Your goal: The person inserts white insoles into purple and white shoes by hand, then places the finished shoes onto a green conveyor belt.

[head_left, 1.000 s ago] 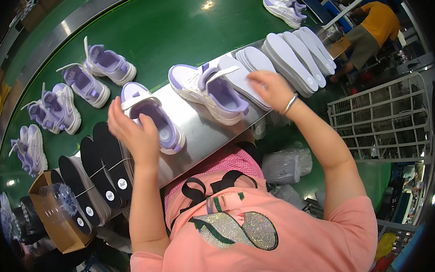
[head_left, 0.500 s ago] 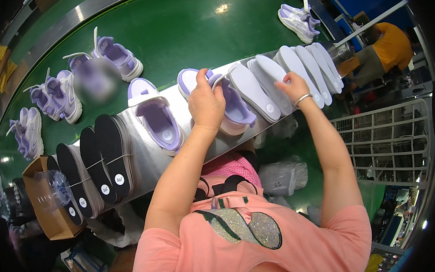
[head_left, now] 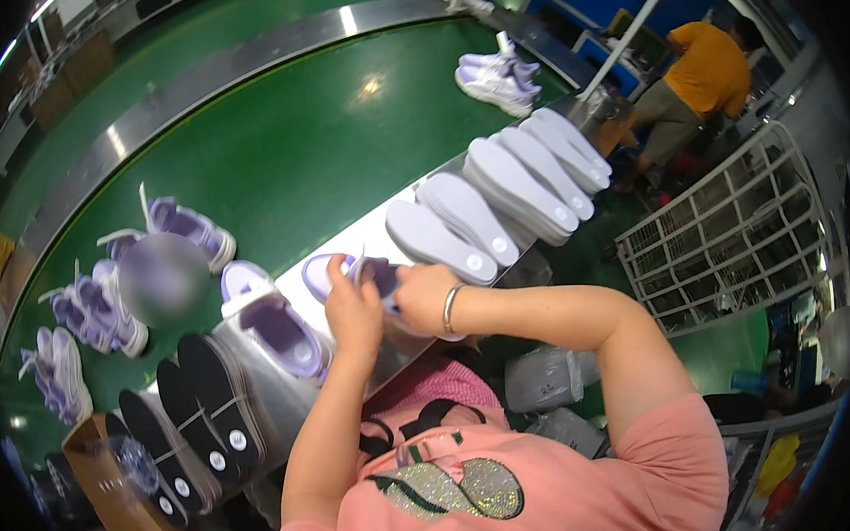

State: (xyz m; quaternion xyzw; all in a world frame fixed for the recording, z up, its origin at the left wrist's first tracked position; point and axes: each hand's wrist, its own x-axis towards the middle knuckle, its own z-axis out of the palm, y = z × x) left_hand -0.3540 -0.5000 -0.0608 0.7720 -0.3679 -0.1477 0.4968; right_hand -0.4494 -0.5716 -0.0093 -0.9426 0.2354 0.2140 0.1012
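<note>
My left hand (head_left: 355, 314) is wrapped round a white and lilac shoe (head_left: 319, 277), near its toe and tongue. My right hand (head_left: 425, 300) is bent over the collar of that same shoe, its fingertips partly hidden at the opening. Whether an insole is under those fingers does not show. Left of my hands stands the other shoe (head_left: 278, 328), its opening upward, with a pale insole inside. Stacks of light grey insoles (head_left: 443, 240) lie on the metal ledge to the right. Bundled black insoles (head_left: 220, 390) stand on the left.
Several lilac shoes (head_left: 97, 305) stand on the green belt (head_left: 282, 148) at the left, with another pair (head_left: 499, 78) at the far right. An open cardboard box (head_left: 119, 508) sits beyond the black insoles. A wire rack (head_left: 725, 233) is at the right; a person in orange (head_left: 710, 68) bends behind.
My right hand has moved left from the grey insoles to the shoe that my left hand holds. The view has shifted, so the ledge and belt appear lower and farther left.
</note>
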